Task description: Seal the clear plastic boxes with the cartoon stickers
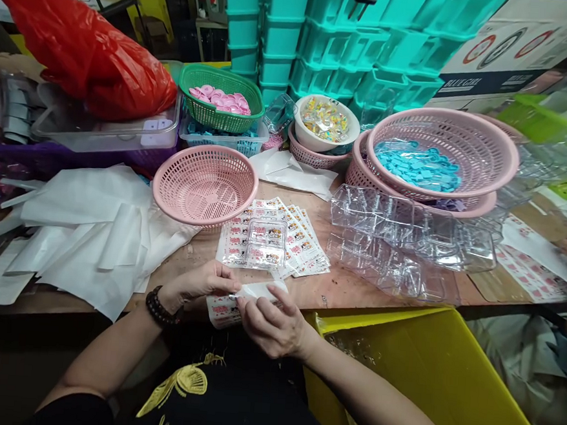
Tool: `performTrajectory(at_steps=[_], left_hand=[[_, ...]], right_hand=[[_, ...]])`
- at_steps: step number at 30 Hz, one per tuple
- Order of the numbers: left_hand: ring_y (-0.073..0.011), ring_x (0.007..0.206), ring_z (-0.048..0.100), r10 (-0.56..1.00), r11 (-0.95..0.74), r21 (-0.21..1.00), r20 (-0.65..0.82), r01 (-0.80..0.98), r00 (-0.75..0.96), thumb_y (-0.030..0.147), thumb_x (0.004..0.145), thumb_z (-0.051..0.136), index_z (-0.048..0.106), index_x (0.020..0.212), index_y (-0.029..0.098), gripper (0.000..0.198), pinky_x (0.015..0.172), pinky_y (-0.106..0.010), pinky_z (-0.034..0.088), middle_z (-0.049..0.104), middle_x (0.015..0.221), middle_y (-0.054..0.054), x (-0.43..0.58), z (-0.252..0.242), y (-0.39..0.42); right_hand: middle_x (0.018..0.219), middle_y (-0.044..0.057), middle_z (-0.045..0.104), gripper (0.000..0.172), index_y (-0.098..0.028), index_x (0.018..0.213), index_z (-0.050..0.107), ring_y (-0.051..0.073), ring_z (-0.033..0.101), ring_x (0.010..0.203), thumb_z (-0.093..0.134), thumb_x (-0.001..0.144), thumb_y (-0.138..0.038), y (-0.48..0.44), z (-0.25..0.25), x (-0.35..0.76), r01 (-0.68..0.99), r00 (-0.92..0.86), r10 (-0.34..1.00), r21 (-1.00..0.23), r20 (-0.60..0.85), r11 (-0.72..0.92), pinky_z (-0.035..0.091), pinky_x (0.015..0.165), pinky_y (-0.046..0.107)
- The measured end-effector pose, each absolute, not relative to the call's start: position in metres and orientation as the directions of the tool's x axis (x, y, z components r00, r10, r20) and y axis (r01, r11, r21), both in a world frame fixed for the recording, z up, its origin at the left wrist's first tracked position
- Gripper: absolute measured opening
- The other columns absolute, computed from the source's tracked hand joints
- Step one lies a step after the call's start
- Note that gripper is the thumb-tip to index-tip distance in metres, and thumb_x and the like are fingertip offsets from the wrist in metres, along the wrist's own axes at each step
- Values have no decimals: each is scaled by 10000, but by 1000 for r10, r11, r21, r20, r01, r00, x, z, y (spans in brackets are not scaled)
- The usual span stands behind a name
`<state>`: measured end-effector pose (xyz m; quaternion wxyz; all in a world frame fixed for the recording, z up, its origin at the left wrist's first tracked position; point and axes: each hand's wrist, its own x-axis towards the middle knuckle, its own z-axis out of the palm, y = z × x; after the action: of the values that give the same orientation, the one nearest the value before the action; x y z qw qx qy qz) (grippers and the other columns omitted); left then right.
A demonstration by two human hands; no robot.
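Left hand (205, 283): fingers pinching the sheet (259, 290)
Right hand (272, 322): fingers gripping it too
Sheet: between both hands, by the tabletop's (309, 294) 6 o'clock edge
Case (266, 242): 12 o'clock from the hands, on the pile (308, 243)
Pink basket (205, 187): 11 o'clock

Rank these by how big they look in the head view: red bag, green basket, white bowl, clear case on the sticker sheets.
1. Red bag
2. Green basket
3. White bowl
4. Clear case
Apparent size only; the case is nearer the camera.
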<state>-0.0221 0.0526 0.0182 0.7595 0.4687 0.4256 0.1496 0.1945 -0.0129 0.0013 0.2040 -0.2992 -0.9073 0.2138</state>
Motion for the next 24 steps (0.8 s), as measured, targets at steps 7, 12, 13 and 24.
performTrajectory(at_steps=[7, 12, 13, 24], left_hand=[[-112, 599, 484, 800, 250, 927, -360, 278, 481, 337, 710, 702, 652, 769, 151, 201, 557, -217, 373, 606, 674, 12, -50, 25, 70], [-165, 646, 514, 904, -64, 973, -37, 221, 425, 265, 701, 490, 480, 569, 192, 152, 627, -285, 436, 569, 684, -30, -62, 20, 77], [-195, 734, 561, 917, -125, 973, 39, 193, 396, 257, 702, 464, 455, 552, 196, 162, 702, -313, 468, 616, 780, -65, -57, 18, 78], [-297, 1344, 455, 964, -229, 956, 197, 186, 177, 191, 827, 390, 450, 622, 214, 215, 1130, -476, 352, 582, 1304, -139, 20, -5, 71]], right_hand=[[776, 41, 694, 158, -295, 990, 729, 209, 643, 708, 621, 911, -378, 28, 13, 222, 429, 98, 821, -768, 562, 475, 567, 776, 441], [1119, 108, 702, 645, -247, 1374, 498, 241, 664, 1057, 651, 842, -577, 86, -4, 228, 76, 358, 919, -986, 166, 148, 519, 959, 455], [1229, 143, 673, 770, -241, 1451, 410, 259, 626, 1177, 655, 823, -613, 93, -10, 225, 55, 290, 952, -995, 96, 84, 483, 1021, 481], [1525, 147, 483, 856, -269, 1593, -71, 245, 343, 1489, 371, 951, -623, 73, -20, 203, 53, -26, 967, -965, 254, 255, 290, 1183, 554]])
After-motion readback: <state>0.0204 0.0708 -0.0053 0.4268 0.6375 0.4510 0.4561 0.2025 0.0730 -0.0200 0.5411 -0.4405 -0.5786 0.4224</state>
